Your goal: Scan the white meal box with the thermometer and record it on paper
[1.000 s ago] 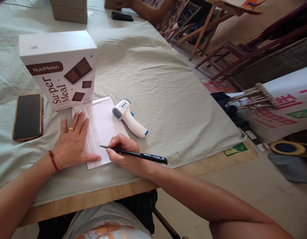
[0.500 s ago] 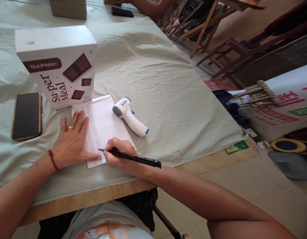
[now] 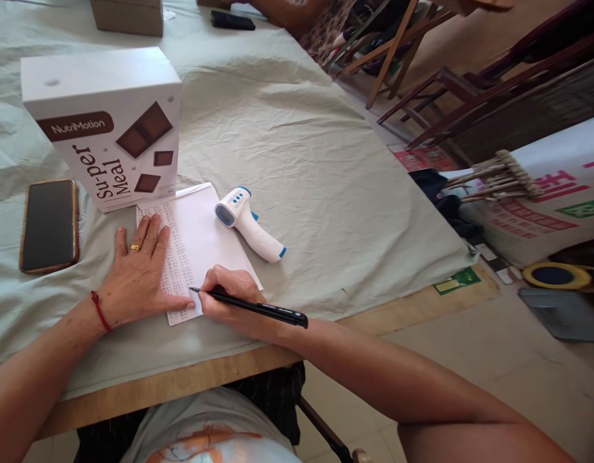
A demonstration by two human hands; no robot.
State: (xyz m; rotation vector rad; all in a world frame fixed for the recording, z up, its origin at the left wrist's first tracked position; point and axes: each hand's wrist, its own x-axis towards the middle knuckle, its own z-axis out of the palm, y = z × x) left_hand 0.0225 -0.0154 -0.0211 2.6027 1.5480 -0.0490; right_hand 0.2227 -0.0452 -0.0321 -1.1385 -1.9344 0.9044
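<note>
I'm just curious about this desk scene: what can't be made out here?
- Rows of small writing on the white paper sheet: too small to read, partly under the flat left hand.
- Tip of the black pen in the right hand: too small to tell whether it touches.
- Person at the far table edge: an arm, cut off by the top edge.
- Dark smartphone screen: shows nothing.

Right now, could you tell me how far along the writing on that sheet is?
Done: one column of small entries fills the sheet's left side. In hand: the left hand pins the sheet flat while the right hand puts the pen tip to the column's foot. Left: the sheet's right side is bare.
</note>
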